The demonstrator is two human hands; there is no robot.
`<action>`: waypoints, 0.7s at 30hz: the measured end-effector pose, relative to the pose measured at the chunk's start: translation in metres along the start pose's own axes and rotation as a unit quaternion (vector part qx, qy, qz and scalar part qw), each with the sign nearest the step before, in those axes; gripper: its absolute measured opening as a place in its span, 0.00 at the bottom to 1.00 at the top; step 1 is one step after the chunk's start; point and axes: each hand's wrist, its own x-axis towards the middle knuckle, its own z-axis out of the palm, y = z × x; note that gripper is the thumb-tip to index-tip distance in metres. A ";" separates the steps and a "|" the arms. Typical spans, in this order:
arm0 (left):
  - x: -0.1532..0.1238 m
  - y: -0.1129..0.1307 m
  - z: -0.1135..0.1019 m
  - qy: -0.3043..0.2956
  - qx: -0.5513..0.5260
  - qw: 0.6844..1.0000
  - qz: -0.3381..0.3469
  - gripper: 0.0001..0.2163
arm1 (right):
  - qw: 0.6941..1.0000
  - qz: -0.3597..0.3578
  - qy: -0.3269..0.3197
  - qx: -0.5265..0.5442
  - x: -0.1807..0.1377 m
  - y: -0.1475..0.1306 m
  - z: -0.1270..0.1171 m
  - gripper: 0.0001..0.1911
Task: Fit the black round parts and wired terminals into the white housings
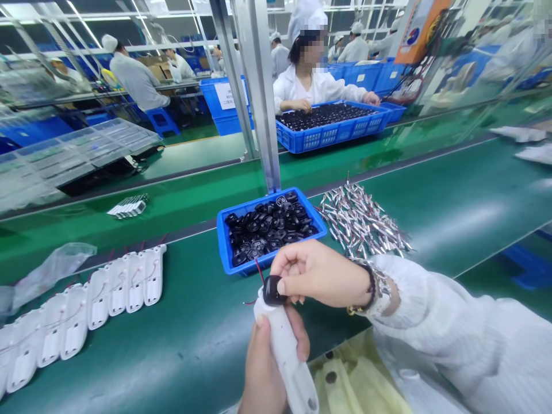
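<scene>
Two hands engaged: white plastic housing (282, 356) gripped by closed left hand (269, 368); black moulded part (272, 290) pinched by right hand (319, 276), kept square on housing end; blue tray (225, 241) placed just far.

The room is very bright, and the light comes from long white ceiling lamps (81, 23) up high. The lamps make pale shiny streaks on the smooth green conveyor belt (466, 213), and the shadows are soft and faint. The picture bends near the edges, so the long grey metal post (254, 75) leans, and the clear plastic sheet (487, 63) at the top right looks hazy with glare, while the white plastic shell (282, 356) held close stays sharp.
</scene>
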 end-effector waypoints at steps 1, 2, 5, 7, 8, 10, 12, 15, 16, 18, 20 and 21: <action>0.000 0.001 -0.002 -0.002 0.009 1.000 -0.012 0.19 | 0.999 -0.018 -0.010 -0.033 0.001 -0.003 -0.004 0.04; -0.001 0.002 -0.003 -0.001 0.021 0.999 -0.026 0.18 | 0.996 -0.047 -0.019 -0.079 0.002 -0.005 -0.008 0.03; -0.005 0.002 -0.007 -0.013 0.058 0.996 -0.073 0.18 | 0.954 -0.171 -0.029 -0.245 0.004 -0.009 -0.014 0.05; -0.006 0.001 -0.006 -0.047 0.053 0.993 -0.094 0.19 | 0.933 -0.223 -0.014 -0.282 0.003 -0.006 -0.011 0.08; -0.006 0.000 -0.005 -0.064 0.037 0.992 -0.098 0.20 | 0.936 -0.227 0.011 -0.271 0.003 -0.002 -0.008 0.09; -0.001 -0.001 -0.003 -0.073 -0.007 0.992 -0.104 0.23 | 0.953 -0.194 0.094 -0.211 0.005 0.009 -0.001 0.09; 0.008 0.000 -0.003 -0.059 -0.055 0.990 -0.119 0.22 | 0.966 -0.124 0.171 -0.149 0.013 0.022 0.003 0.08; 0.027 0.006 -0.007 -0.054 -0.112 0.985 -0.119 0.20 | 0.976 -0.041 0.198 -0.084 0.034 0.038 -0.004 0.06; 0.033 0.010 -0.009 -0.057 -0.122 0.984 -0.112 0.19 | 0.978 -0.027 0.193 -0.073 0.041 0.042 -0.009 0.06; 0.043 0.018 -0.013 -0.063 -0.126 0.985 -0.096 0.19 | 0.984 -0.008 0.169 -0.064 0.049 0.045 -0.017 0.05; 0.051 0.024 -0.015 -0.063 -0.130 0.985 -0.095 0.20 | 0.987 0.010 0.149 -0.061 0.051 0.044 -0.023 0.04; 0.054 0.027 -0.016 -0.060 -0.133 0.984 -0.097 0.20 | 0.987 0.018 0.146 -0.062 0.049 0.043 -0.025 0.03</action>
